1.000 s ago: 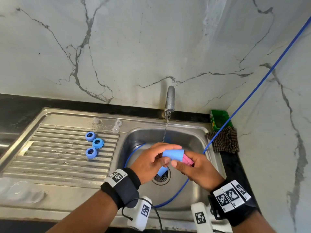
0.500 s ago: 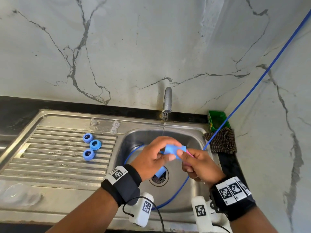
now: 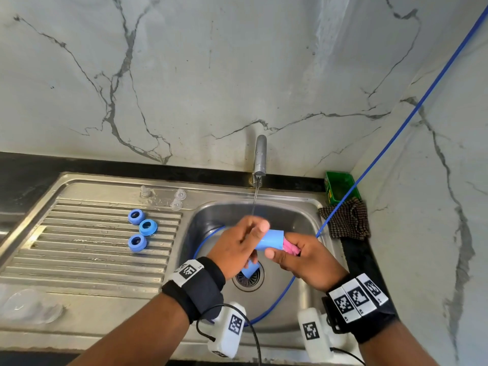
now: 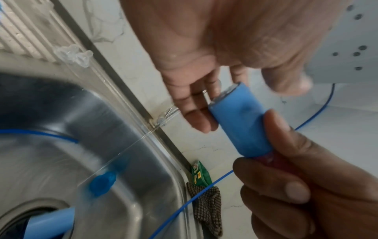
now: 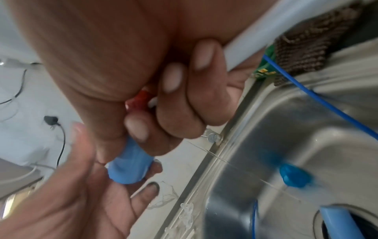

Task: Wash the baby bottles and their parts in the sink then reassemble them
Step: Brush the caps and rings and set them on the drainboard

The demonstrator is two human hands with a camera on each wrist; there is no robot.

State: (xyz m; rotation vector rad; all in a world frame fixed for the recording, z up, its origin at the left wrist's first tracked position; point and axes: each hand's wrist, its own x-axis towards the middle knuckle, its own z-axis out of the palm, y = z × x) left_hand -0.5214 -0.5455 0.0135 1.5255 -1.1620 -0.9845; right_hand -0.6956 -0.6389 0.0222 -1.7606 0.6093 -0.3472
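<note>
Over the sink basin (image 3: 295,297) both hands hold a light blue bottle (image 3: 272,240) (image 4: 239,122) (image 5: 128,166) lying sideways under a thin stream from the tap (image 3: 260,157). My left hand (image 3: 257,231) holds its base end between thumb and fingers. My right hand (image 3: 280,249) grips a pink scrubber (image 3: 290,247) (image 5: 139,100) that sticks into the bottle's mouth, thumb resting on the bottle. A second blue bottle (image 3: 249,270) (image 4: 51,223) lies on the drain. Three blue rings (image 3: 148,227) and three clear nipples (image 3: 180,194) sit on the drainboard.
A blue hose (image 3: 396,133) runs from the upper right down into the basin and loops around it. A checked cloth (image 3: 346,220) and a green box (image 3: 340,186) sit at the sink's right corner. Clear caps (image 3: 31,307) lie at the drainboard's near left.
The pink scrubber slid deeper into the bottle and has come partly back out. The bottle tilted between the hands, then levelled again. Rings, nipples and the second bottle have not moved.
</note>
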